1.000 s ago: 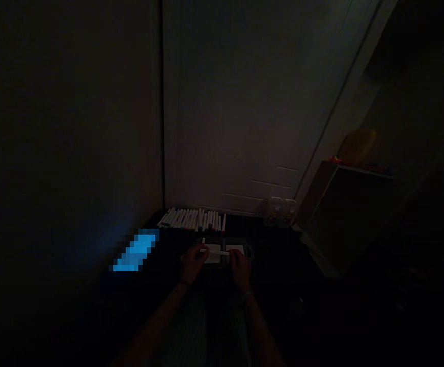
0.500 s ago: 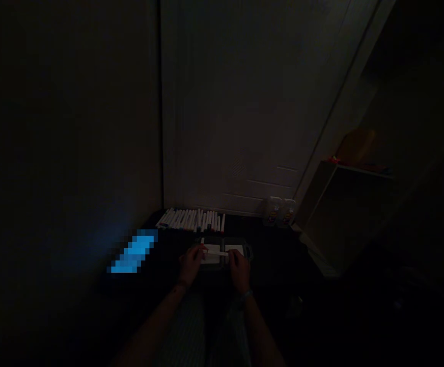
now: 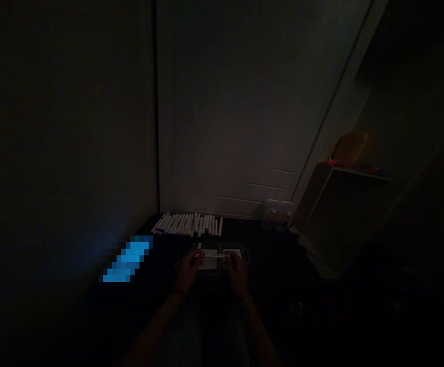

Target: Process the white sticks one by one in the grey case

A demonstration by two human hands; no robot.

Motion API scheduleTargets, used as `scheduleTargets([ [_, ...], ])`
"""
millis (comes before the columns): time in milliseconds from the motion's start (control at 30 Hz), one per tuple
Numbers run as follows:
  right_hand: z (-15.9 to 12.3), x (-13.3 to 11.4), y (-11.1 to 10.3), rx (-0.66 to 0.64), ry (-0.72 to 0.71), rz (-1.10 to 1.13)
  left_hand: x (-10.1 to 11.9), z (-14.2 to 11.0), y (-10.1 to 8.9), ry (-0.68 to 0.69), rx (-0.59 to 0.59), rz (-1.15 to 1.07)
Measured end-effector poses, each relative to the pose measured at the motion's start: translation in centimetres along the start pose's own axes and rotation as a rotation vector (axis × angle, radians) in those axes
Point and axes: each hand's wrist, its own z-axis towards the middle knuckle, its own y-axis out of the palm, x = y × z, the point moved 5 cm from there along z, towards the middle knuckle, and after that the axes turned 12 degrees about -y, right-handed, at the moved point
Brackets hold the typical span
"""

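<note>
In the dim head view, a white marker (image 3: 214, 256) lies level between my two hands. My left hand (image 3: 188, 266) pinches its left end, and my right hand (image 3: 237, 270) is closed on its right end. Beneath it an open clear plastic case (image 3: 219, 272) rests on the dark table, with white surfaces inside both halves. Another white marker (image 3: 199, 246) shows just beyond my left fingers; whether it touches them I cannot tell. Behind the case several white markers (image 3: 187, 224) lie side by side in a row.
A blurred, glowing blue screen (image 3: 127, 261) is at the table's left. Two clear packages (image 3: 278, 215) stand at the back right against the pale panel (image 3: 229, 127). Farther right is a shelf unit (image 3: 325, 204) with a yellowish object (image 3: 350, 148) on top.
The view has shifted slightly, so the scene sits a little lower and to the left. Both hands still hold the marker over the case, their fingers slightly changed in pose.
</note>
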Motion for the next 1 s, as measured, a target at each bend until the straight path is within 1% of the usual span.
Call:
scheduleTargets([
  [200,0.05,-0.36,-0.15,0.024,-0.023,-0.008,0.24,-0.02,-0.20,0.012,0.025,-0.018],
  [300,0.06,-0.47,-0.18,0.026,-0.016,-0.015,0.54,-0.14,-0.27,0.017,0.004,0.002],
  [433,0.04,-0.67,-0.21,0.017,-0.011,-0.007,0.82,-0.29,-0.46,0.000,0.005,0.047],
  [533,0.05,-0.75,-0.23,0.008,0.003,-0.006,0.96,-0.36,-0.48,0.013,0.000,0.035],
  [833,0.09,-0.27,-0.13,0.020,0.004,0.013,0.52,-0.05,-0.37,0.027,0.011,0.000],
  [1000,0.05,-0.32,-0.14,0.003,-0.014,0.004,0.27,0.05,-0.31,0.042,0.029,-0.006],
])
